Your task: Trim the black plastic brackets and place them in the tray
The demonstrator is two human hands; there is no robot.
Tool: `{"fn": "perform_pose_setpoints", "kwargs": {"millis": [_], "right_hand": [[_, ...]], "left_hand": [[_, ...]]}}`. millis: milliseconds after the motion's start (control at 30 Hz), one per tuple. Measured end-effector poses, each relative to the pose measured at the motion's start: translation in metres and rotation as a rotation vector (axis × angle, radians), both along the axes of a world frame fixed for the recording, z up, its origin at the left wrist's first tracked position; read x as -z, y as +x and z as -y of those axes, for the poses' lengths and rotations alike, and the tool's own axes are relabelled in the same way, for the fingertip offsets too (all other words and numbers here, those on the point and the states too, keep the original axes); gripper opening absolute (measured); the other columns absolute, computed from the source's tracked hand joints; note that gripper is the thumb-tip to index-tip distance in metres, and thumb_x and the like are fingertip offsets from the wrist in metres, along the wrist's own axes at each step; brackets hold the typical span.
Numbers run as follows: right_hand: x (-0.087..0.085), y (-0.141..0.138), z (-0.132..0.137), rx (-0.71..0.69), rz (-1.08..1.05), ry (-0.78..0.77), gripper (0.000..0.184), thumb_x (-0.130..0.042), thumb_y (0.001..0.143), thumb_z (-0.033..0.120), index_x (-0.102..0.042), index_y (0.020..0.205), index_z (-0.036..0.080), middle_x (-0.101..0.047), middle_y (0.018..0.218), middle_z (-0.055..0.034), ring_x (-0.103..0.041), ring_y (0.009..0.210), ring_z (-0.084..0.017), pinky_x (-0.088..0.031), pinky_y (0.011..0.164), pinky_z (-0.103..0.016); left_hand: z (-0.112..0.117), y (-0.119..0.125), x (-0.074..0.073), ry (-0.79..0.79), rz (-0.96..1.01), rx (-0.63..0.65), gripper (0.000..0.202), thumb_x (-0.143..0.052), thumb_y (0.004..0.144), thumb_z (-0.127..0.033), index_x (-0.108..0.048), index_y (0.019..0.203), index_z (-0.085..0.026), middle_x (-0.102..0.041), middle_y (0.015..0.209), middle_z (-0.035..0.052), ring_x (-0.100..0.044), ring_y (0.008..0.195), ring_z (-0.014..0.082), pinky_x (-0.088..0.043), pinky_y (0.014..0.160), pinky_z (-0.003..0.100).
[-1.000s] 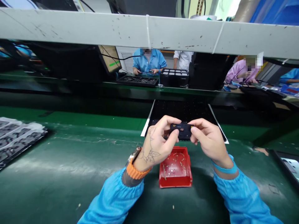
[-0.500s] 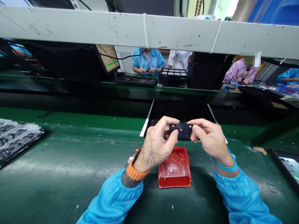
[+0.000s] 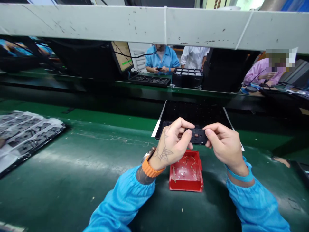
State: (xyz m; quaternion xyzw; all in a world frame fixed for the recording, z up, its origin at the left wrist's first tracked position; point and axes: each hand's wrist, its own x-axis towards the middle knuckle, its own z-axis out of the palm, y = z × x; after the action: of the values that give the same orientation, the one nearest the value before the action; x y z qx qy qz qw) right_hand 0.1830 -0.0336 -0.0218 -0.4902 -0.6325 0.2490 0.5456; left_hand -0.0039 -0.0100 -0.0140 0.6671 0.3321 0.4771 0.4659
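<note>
A small black rectangular plastic part (image 3: 198, 136) with a cutout in its middle is held up between both hands. My left hand (image 3: 172, 140) pinches its left end between thumb and fingers. At its right end, the thumb and index finger of my right hand (image 3: 224, 145) grip the corner. Just below the hands, a red plastic bin (image 3: 185, 187) sits on the green bench, with small tan and whitish bits scattered inside. Behind the hands lies a black tray (image 3: 193, 111) with pale strips along its sides.
Trays of dark parts with white liners (image 3: 29, 132) lie at the left. A grey beam (image 3: 96, 22) crosses above the green bench (image 3: 96, 174). Beyond it are a monitor (image 3: 123, 59), a black box of compartments (image 3: 187, 77) and several people, one in a blue jacket (image 3: 161, 59).
The view has swung left, so the scene sits further right and more of the left trays shows. Both hands keep their grip on the black part.
</note>
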Motion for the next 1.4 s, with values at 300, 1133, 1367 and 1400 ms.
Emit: {"fn": "perform_pose_setpoints", "kwargs": {"millis": [300, 1133, 1367, 1400], "right_hand": [[0.003, -0.007, -0.001, -0.019, -0.083, -0.069, 0.024, -0.067, 0.094, 0.041, -0.07, 0.088, 0.018, -0.059, 0.052, 0.0034, -0.058, 0.043, -0.012, -0.045, 0.042, -0.022], [0.005, -0.009, -0.003, -0.064, -0.107, -0.029, 0.033, -0.072, 0.091, 0.042, -0.065, 0.114, 0.019, -0.062, 0.064, 0.0051, -0.061, 0.048, -0.012, -0.049, 0.043, -0.022], [0.011, -0.013, 0.003, 0.203, 0.371, 0.545, 0.014, -0.064, 0.097, 0.021, -0.077, 0.103, 0.025, -0.079, 0.096, -0.0077, -0.076, 0.081, -0.022, -0.066, 0.071, -0.035], [0.012, -0.013, 0.004, 0.195, 0.42, 0.593, 0.018, -0.063, 0.097, 0.018, -0.078, 0.104, 0.025, -0.08, 0.098, -0.008, -0.077, 0.084, -0.023, -0.066, 0.073, -0.035]], "left_hand": [[-0.004, 0.0, 0.002, -0.142, 0.082, -0.023, 0.01, -0.061, 0.092, -0.027, -0.064, 0.092, -0.018, -0.066, 0.059, -0.004, -0.067, 0.046, 0.0122, -0.042, 0.041, 0.017], [-0.006, 0.007, 0.004, -0.27, 0.157, 0.18, 0.032, -0.075, 0.086, -0.034, -0.067, 0.109, -0.014, -0.068, 0.061, -0.0016, -0.062, 0.046, 0.01, -0.05, 0.046, 0.017], [0.001, 0.007, 0.0, -0.273, 0.26, 0.088, 0.036, -0.072, 0.084, -0.028, -0.073, 0.115, -0.008, -0.067, 0.057, -0.0014, -0.059, 0.045, 0.0085, -0.05, 0.044, 0.016], [0.001, 0.007, -0.001, -0.272, 0.264, 0.081, 0.037, -0.072, 0.084, -0.028, -0.074, 0.115, -0.008, -0.067, 0.057, -0.0012, -0.059, 0.045, 0.0084, -0.05, 0.044, 0.016]]}}
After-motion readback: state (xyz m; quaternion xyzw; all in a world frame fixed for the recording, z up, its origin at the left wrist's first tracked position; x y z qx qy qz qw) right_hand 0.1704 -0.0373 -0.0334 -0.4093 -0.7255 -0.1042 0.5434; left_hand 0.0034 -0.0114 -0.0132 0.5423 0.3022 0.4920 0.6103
